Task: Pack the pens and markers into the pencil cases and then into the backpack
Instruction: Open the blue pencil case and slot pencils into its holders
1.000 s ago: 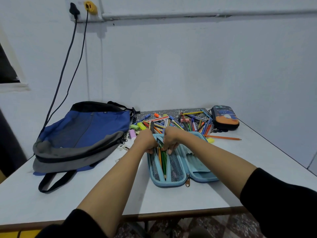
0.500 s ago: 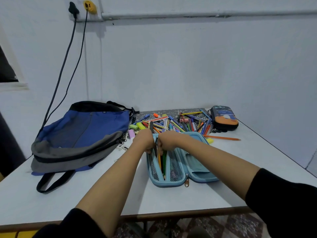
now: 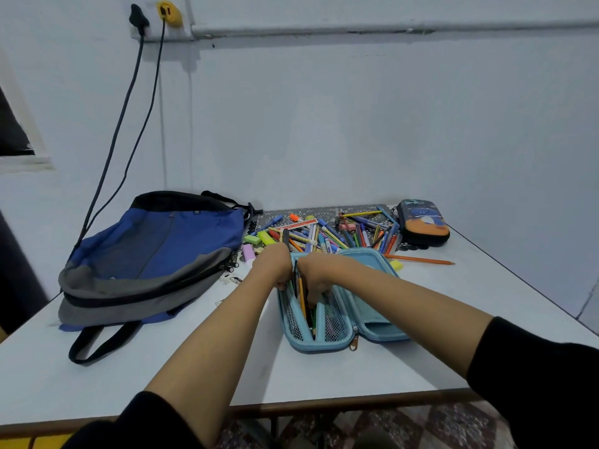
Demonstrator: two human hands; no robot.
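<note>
Both hands are down in the open light blue pencil case [image 3: 324, 345], which lies on the white table [image 3: 227, 367] just in front of the loose pile of pens and markers [image 3: 324, 236]. The right hand [image 3: 316, 275] has its fingers curled narrowly round the bundle of pencils [image 3: 303, 298] standing in the case's middle channel. The left hand [image 3: 274, 265] is curled at the left rim beside them, but whether it holds the pencils or the mesh pocket cannot be told. The likely trouble is a jam. The pencils sit slanted rather than flat, and if they are pushed in crooked their tips may snag the mesh or ride above the rim, so the zip would not close. Pressing hard on the far end could also tip the case or slide it into the pile. That pile crowds the case's far edge, so a careless reach may scatter it. An orange pencil [image 3: 418, 260] and a yellow highlighter [image 3: 396, 264] lie apart to the right, near the table's edge, and could roll off. A dark pencil case [image 3: 423, 222] lies zipped at the far right. The blue and grey backpack [image 3: 155, 254] lies flat to the left, its zip apparently closed, so it must be opened before anything goes in.
</note>
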